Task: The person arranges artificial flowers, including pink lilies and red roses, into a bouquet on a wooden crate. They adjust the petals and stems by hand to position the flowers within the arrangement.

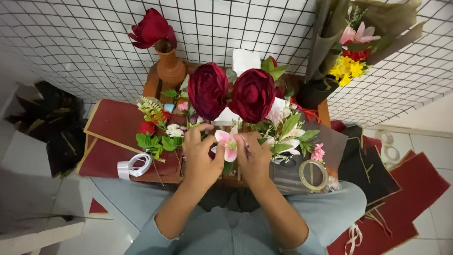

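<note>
From the head cam, we've got our left hand [202, 158] and right hand [255, 158] close together, both pinching a pink lily bloom [229, 144]. That bloom sits just below the two dark red peonies [231, 93]. A white ribbon roll [136, 165] lies well left of the peonies, and a clear tape ring [313, 174] lower right.

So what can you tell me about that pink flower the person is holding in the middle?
The pink flower is a lily-like bloom, apparently artificial, with pale pink petals fading to white and a yellowish centre. It faces upward, held low in front of two large dark red blooms. The left hand pinches it from one side and the right hand from the other. Its stem is hidden beneath the hands.
</note>
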